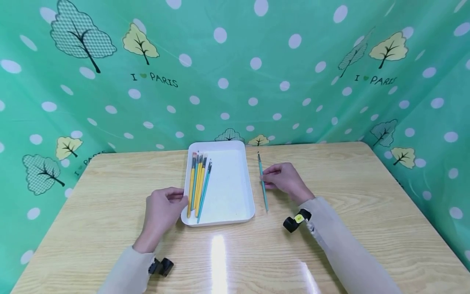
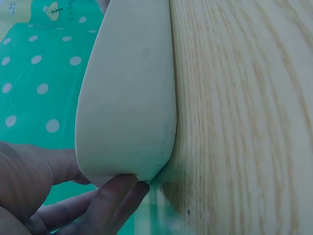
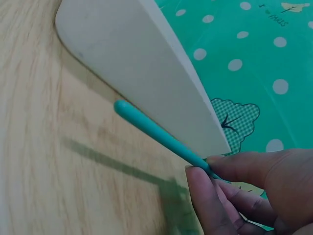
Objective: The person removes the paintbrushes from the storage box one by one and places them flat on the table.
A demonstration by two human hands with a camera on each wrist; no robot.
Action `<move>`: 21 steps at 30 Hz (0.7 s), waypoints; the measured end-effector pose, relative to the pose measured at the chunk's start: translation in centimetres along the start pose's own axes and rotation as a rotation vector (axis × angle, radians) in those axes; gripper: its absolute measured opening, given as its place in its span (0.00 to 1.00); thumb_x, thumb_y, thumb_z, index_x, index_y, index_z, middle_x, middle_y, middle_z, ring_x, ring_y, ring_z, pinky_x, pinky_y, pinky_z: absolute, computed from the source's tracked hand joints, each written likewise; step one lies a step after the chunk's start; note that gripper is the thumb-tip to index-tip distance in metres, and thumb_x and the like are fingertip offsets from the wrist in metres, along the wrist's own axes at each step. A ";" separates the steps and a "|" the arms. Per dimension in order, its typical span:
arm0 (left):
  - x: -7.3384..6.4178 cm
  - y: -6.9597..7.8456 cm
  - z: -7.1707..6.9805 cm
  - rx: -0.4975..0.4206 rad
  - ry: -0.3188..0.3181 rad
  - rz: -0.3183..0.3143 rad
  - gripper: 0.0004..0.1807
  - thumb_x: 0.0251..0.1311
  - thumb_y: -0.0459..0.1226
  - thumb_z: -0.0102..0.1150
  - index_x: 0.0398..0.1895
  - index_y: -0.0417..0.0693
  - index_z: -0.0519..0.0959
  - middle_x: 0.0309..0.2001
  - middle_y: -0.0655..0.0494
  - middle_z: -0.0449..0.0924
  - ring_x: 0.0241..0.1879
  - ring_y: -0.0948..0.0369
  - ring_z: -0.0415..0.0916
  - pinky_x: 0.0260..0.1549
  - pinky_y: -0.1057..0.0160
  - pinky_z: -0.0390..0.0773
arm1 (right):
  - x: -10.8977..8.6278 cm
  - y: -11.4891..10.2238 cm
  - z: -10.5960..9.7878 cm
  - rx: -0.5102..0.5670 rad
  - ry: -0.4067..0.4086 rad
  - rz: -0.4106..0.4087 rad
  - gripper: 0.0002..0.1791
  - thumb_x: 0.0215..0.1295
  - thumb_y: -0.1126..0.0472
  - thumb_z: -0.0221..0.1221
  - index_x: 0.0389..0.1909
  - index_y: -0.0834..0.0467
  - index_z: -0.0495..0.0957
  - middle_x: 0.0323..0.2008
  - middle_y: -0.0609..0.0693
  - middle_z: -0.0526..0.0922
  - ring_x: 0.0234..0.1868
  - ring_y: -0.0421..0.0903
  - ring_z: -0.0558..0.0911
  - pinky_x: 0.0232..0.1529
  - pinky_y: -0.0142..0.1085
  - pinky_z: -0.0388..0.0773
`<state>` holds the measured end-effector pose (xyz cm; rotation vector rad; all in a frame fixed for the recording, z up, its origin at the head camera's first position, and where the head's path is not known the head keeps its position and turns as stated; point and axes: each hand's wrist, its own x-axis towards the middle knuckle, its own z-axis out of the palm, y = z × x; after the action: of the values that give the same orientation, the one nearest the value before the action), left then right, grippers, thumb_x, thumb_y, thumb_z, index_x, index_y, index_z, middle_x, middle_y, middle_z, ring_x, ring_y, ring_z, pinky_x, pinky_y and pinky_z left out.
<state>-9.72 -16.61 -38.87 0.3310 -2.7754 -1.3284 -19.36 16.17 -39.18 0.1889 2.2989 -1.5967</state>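
Observation:
My right hand (image 1: 285,179) pinches a teal paintbrush (image 1: 265,197) between thumb and fingertips, just right of the white tray (image 1: 229,183). Its bristle end points away from me. In the right wrist view the teal handle (image 3: 156,137) is held slightly above the table, its shadow below. My left hand (image 1: 165,210) grips the tray's left side, thumb at the rim and fingers against the outer wall (image 2: 127,98). Inside the tray, along its left side, lie several paintbrushes with yellow handles (image 1: 200,190) and teal handles (image 1: 204,192), bristles toward the far end.
The wooden table (image 1: 121,179) extends on both sides of the tray. A green dotted cloth (image 1: 235,73) with printed trees hangs behind the table and at its sides. Black wrist cameras (image 1: 291,224) sit on both wrists.

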 end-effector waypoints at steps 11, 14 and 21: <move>0.1 0.1 0.0 -0.009 -0.004 -0.016 0.15 0.62 0.36 0.63 0.49 0.37 0.86 0.42 0.42 0.89 0.37 0.56 0.86 0.31 0.70 0.84 | 0.8 0.8 0.9 -0.124 0.034 -0.028 0.09 0.65 0.66 0.66 0.43 0.66 0.84 0.36 0.57 0.87 0.30 0.42 0.86 0.36 0.33 0.89; 0.0 0.1 0.0 -0.013 -0.005 -0.017 0.14 0.62 0.35 0.63 0.49 0.37 0.86 0.42 0.42 0.89 0.37 0.56 0.86 0.31 0.70 0.84 | 0.8 0.7 1.1 -0.153 0.049 -0.043 0.06 0.65 0.67 0.66 0.40 0.66 0.84 0.33 0.58 0.87 0.28 0.43 0.87 0.34 0.34 0.89; 0.0 0.2 -0.1 -0.022 0.000 -0.012 0.14 0.62 0.35 0.64 0.48 0.37 0.86 0.41 0.42 0.89 0.36 0.57 0.87 0.30 0.71 0.83 | 0.7 0.5 1.2 -0.173 0.056 -0.039 0.05 0.65 0.67 0.66 0.38 0.66 0.84 0.33 0.58 0.88 0.28 0.42 0.87 0.34 0.34 0.89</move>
<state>-9.71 -16.55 -38.68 0.3465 -2.7610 -1.3608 -19.67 15.21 -40.20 0.1496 2.4828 -1.4177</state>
